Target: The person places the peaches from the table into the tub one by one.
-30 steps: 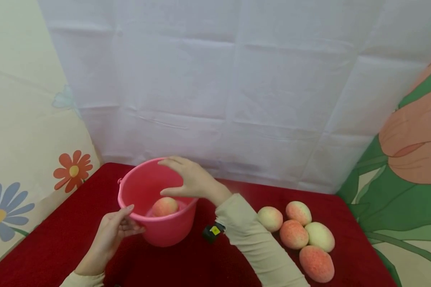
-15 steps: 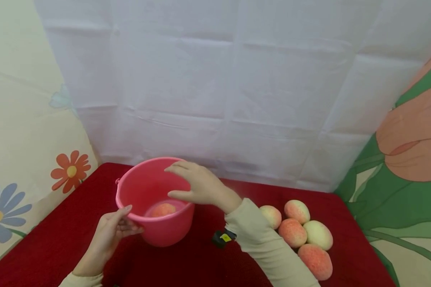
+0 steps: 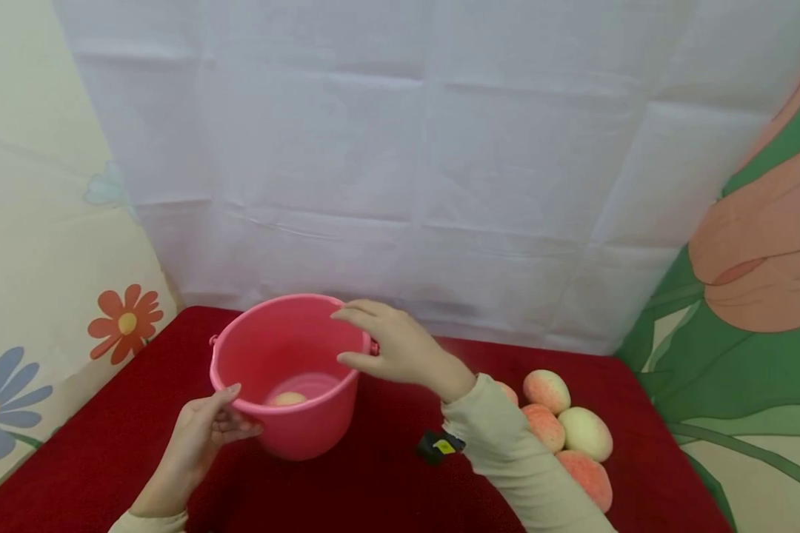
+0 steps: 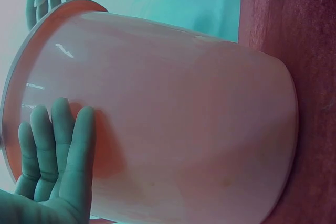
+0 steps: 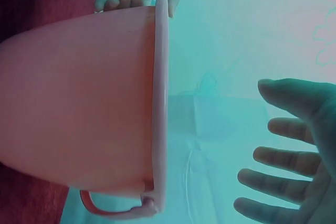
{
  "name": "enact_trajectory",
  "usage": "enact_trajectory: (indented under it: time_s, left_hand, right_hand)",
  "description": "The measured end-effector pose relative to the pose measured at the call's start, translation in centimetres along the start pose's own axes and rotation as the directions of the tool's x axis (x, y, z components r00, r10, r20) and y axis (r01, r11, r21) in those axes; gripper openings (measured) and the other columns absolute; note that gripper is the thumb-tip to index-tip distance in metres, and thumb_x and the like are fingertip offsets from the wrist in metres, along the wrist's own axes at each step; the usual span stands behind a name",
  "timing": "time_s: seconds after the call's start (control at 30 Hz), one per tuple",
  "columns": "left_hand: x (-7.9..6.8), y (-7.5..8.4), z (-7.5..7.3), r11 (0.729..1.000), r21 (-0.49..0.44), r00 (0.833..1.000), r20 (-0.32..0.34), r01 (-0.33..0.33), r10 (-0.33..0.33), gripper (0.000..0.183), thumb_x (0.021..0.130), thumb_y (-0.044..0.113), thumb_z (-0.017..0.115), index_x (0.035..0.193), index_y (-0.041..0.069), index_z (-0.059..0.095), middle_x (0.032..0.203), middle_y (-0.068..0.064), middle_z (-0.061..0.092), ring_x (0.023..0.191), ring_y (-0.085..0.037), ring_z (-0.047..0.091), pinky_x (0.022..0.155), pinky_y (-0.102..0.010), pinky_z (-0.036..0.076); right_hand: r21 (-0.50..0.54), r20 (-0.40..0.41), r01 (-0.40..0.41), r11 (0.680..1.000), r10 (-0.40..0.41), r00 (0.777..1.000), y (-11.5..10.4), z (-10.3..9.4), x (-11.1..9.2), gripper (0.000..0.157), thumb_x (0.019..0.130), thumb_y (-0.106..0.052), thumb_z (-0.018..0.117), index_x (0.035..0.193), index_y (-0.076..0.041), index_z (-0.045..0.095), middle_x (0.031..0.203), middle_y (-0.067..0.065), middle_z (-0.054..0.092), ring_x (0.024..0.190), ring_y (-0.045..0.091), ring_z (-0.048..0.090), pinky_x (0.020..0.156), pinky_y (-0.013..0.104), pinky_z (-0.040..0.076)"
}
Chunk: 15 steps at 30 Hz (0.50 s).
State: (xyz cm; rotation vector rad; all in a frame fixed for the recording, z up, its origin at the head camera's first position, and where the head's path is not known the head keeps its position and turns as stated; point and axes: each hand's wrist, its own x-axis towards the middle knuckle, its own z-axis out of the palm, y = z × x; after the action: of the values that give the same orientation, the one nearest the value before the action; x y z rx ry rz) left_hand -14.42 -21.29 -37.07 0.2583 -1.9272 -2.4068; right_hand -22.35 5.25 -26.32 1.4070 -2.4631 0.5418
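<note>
Pink bucket (image 3: 307,437), near the table's (image 3: 373,474) far-left corner, looks light, stiff and smooth, probably best held by its rim. The left hand (image 3: 200,437) pinches the near rim; the right hand (image 3: 403,348), empty with fingers parted, hovers beside the right rim. A peach (image 3: 289,398) shows inside.

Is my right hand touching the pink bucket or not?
Apart. The right wrist view shows it: backdrop is visible between the spread fingers of your right hand and the pink bucket.
</note>
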Motion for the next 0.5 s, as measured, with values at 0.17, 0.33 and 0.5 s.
enact_trajectory:
  time_s: [0.17, 0.33, 0.5]
  left_hand:
    - [-0.1, -0.1, -0.1, 1.000, -0.014, 1.000, 0.017, -0.017, 0.018, 0.041, 0.095, 0.020, 0.047, 0.060, 0.010, 0.065, 0.054, -0.004, 0.059, 0.057, -0.017, 0.065, 0.063, -0.036, 0.055]
    - [0.0, -0.1, -0.1, 0.999, -0.017, 0.999, 0.028, -0.027, 0.028, 0.041, 0.095, 0.020, 0.047, 0.060, 0.011, 0.065, 0.054, -0.004, 0.058, 0.057, -0.017, 0.065, 0.062, -0.036, 0.055]
    - [0.0, 0.0, -0.1, 0.999, -0.025, 0.998, 0.045, -0.040, 0.041, 0.041, 0.096, 0.019, 0.046, 0.060, 0.011, 0.065, 0.054, -0.003, 0.058, 0.057, -0.016, 0.065, 0.063, -0.036, 0.055]
  right_hand:
    - [-0.024, -0.005, 0.005, 1.000, -0.005, 1.000, 0.4, -0.3, -0.9, 0.056, 0.079, -0.038, 0.069, 0.125, -0.010, 0.054, 0.123, 0.004, 0.053, 0.111, 0.016, 0.050, 0.092, 0.031, 0.043]
    - [-0.044, -0.003, -0.008, 0.999, 0.008, 1.000, 1.0, -0.6, -1.9, 0.062, 0.075, -0.045, 0.071, 0.126, -0.015, 0.053, 0.122, 0.001, 0.052, 0.110, 0.014, 0.049, 0.090, 0.031, 0.045]
    - [-0.060, 0.018, -0.021, 0.998, 0.022, 1.000, 1.6, -0.8, -3.0, 0.064, 0.074, -0.046, 0.071, 0.127, -0.015, 0.052, 0.124, 0.002, 0.051, 0.113, 0.016, 0.047, 0.091, 0.035, 0.044]
